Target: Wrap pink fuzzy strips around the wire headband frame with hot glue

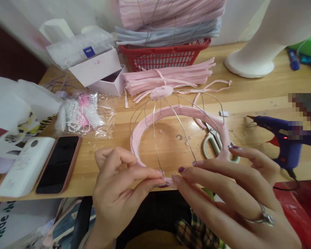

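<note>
A domed wire frame (180,124) stands at the table's front edge. Its round base band (180,110) is covered in pink, and bare wires rise from it to a pink disc (161,92) on top. My left hand (119,186) pinches the near side of the band between thumb and forefinger, at the foot of one wire. Opposite it, my right hand (230,193), with a ring on one finger, holds the band with thumb and fingertips while another finger reaches its right side. My fingers cover much of the near band. Behind its right side lie scissors (211,145), partly hidden.
On the right lies a blue glue gun (280,135) with a red light on. A white stand (251,64), a bundle of pink strips (168,77) and a red basket (166,57) are behind. Leftward are bagged beads (80,114), a phone (58,164) and a white device (26,166).
</note>
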Available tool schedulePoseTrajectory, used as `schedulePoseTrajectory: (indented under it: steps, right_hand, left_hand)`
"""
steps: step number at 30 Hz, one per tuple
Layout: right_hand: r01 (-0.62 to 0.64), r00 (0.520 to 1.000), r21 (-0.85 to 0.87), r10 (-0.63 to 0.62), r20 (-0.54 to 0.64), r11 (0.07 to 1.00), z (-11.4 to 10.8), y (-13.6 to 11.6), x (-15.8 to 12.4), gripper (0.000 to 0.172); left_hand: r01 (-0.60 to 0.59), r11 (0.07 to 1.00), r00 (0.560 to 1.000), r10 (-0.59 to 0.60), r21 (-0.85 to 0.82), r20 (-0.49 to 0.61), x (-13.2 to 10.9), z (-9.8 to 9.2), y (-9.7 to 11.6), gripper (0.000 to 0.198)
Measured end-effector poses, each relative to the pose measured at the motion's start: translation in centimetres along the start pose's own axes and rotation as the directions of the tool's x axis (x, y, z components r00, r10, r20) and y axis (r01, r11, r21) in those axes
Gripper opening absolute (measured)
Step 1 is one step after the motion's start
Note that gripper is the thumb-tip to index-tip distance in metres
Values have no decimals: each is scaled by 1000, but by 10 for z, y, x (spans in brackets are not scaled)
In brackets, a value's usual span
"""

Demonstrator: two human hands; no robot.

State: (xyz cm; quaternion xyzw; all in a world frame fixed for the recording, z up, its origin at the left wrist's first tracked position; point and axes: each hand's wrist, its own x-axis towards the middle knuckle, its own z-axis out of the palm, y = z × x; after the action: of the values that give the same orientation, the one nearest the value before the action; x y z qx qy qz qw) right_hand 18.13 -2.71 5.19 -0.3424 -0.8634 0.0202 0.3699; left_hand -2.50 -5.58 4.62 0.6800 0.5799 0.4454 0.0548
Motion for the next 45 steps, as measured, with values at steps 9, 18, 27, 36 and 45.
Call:
schedulePoseTrajectory:
  steps: [9, 18, 27, 36, 45]
  right_hand:
    - [120, 992, -105, -116, 41, 987, -3, 2, 2, 21]
    - [151, 987, -73, -147, 63, 986, 0, 2, 9, 19]
    - [37, 998, 59, -33, -54, 998, 19, 17, 0, 25]
    - [32, 987, 69, -20, -162, 997, 13, 22, 2, 24]
    - [12, 965, 81, 10, -262, 997, 13, 17, -7, 27]
  left_hand:
    - [38, 999, 999, -39, 16, 10, 0, -1, 4, 6]
    - [55, 998, 998, -55, 29, -22, 3, 0, 4, 11]
    - [28, 991, 986, -6, 132, -168, -1, 7, 0, 26]
    - [39, 941, 973, -113, -337, -203, -25, 12, 1, 13]
    - [523, -188, 614, -594, -832, 520, -14, 63, 36, 48]
